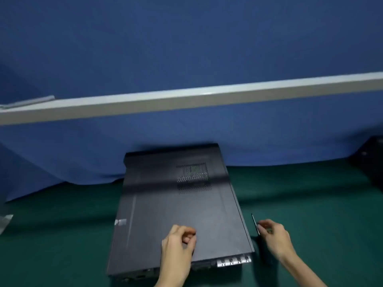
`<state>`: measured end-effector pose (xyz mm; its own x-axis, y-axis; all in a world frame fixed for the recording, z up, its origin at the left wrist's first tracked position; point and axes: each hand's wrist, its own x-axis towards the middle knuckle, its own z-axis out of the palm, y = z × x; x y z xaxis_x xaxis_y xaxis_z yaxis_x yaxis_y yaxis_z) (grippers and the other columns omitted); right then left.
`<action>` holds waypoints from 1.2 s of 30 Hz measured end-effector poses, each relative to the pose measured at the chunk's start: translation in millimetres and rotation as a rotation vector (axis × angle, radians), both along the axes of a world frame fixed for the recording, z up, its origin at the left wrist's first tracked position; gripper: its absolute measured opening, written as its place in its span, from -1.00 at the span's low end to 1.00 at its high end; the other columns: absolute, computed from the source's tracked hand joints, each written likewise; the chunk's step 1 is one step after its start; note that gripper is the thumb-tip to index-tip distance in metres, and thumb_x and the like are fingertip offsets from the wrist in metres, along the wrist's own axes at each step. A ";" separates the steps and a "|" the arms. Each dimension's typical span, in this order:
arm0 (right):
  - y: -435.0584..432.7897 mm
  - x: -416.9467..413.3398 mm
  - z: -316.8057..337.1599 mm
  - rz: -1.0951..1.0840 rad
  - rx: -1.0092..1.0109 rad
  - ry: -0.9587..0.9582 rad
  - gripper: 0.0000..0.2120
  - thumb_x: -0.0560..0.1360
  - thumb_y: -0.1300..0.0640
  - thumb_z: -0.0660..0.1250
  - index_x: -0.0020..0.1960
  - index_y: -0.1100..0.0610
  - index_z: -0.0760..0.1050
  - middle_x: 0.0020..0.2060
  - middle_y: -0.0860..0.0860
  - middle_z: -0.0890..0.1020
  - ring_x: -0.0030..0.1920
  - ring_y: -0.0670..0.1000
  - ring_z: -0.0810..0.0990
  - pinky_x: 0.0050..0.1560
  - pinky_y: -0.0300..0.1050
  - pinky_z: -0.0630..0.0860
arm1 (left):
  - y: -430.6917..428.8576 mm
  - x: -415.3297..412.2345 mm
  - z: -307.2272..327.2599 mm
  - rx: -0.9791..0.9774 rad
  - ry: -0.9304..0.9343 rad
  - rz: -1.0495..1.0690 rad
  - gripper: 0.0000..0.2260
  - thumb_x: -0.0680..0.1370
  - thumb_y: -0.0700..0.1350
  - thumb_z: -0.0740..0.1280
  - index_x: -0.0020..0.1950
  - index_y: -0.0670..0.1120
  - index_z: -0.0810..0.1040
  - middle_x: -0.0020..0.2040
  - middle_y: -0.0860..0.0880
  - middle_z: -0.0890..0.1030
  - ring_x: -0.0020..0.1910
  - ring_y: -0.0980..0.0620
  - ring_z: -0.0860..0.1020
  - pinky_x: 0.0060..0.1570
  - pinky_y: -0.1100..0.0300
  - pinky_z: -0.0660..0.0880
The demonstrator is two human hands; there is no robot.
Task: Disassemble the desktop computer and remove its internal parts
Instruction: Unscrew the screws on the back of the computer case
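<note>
Barely started. Desktop case (176, 208) lies flat on its side on the green bench (62, 235), rear end toward us, side panel (157, 214) still on and seated. No internals exposed; through the vent grille (193, 177) we only get a hint of a part. Rear slot covers (234, 261) still in place.

Our left hand (178, 247) rests on the panel near the rear edge with fingers curled; too blurred to tell whether it holds anything small. Our right hand (274, 238) pinches a thin dark tool (255, 225), probably a screwdriver, just beside the case's right rear corner.

Remaining, as we judge it: panel screws, panel off, then every internal part. Can't see from here whether any panel screws are out.
</note>
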<state>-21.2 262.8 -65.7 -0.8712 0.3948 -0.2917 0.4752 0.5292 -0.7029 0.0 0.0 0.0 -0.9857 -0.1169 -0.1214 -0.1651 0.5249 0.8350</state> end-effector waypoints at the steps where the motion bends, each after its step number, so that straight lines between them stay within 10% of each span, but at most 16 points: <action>1: 0.6 0.4 -11.4 0.040 0.088 -0.081 -0.84 0.55 0.15 0.32 0.11 0.15 0.56 0.06 0.10 0.62 0.09 0.13 0.55 0.13 -0.02 0.45 | 1.9 -2.4 -5.7 -0.036 0.016 -0.005 -0.76 0.45 -0.24 0.44 -0.22 0.11 0.54 -0.24 0.07 0.52 -0.29 0.15 0.51 -0.06 0.23 0.47; 11: -2.5 7.2 -51.1 0.230 0.450 -0.296 -0.75 0.52 0.25 0.29 0.14 0.19 0.30 0.15 0.15 0.44 0.15 0.15 0.39 0.04 -0.03 0.40 | 15.5 1.7 -10.9 -0.117 0.109 0.083 -0.86 0.45 -0.20 0.45 -0.18 0.03 0.58 -0.25 0.10 0.47 -0.24 0.09 0.47 0.03 0.10 0.38; 17: 6.3 17.7 -25.6 -0.023 0.033 -0.122 -0.80 0.48 0.29 0.33 0.10 0.28 0.48 -0.03 0.20 0.57 -0.06 0.16 0.52 -0.06 -0.09 0.43 | 27.2 18.0 -6.2 -0.099 0.104 0.074 -0.89 0.49 -0.23 0.41 -0.15 -0.03 0.58 -0.19 0.11 0.48 -0.18 0.11 0.47 -0.02 0.19 0.36; 22: -5.5 54.0 33.6 -0.005 -0.361 0.077 -0.93 0.55 0.37 0.20 -0.04 0.24 0.35 -0.32 0.20 0.51 -0.62 -0.01 0.45 -0.64 -0.32 0.26 | 59.9 40.5 0.9 0.056 0.054 -0.003 -0.92 0.49 -0.21 0.41 -0.19 -0.05 0.60 -0.29 0.06 0.59 -0.30 0.13 0.52 -0.21 0.23 0.49; 29: -40.5 125.5 64.1 0.136 -0.547 0.035 -0.90 0.58 0.21 0.26 -0.08 0.22 0.41 -0.52 0.10 0.47 -0.66 0.02 0.37 -0.63 -0.30 0.23 | 101.0 61.6 -0.1 0.678 -0.365 0.048 -0.82 0.49 -0.21 0.41 0.04 -0.27 0.59 -0.16 -0.20 0.66 -0.24 0.00 0.62 -0.08 0.16 0.56; 36: -58.6 147.4 42.6 0.123 -0.593 -0.002 -0.90 0.60 0.14 0.24 -0.06 0.10 0.49 -0.54 0.06 0.45 -0.65 0.01 0.35 -0.62 -0.30 0.23 | 116.4 70.3 -11.5 0.773 -0.474 0.214 -0.89 0.53 -0.28 0.35 0.02 -0.30 0.56 -0.28 -0.15 0.64 -0.42 0.04 0.60 -0.34 0.23 0.55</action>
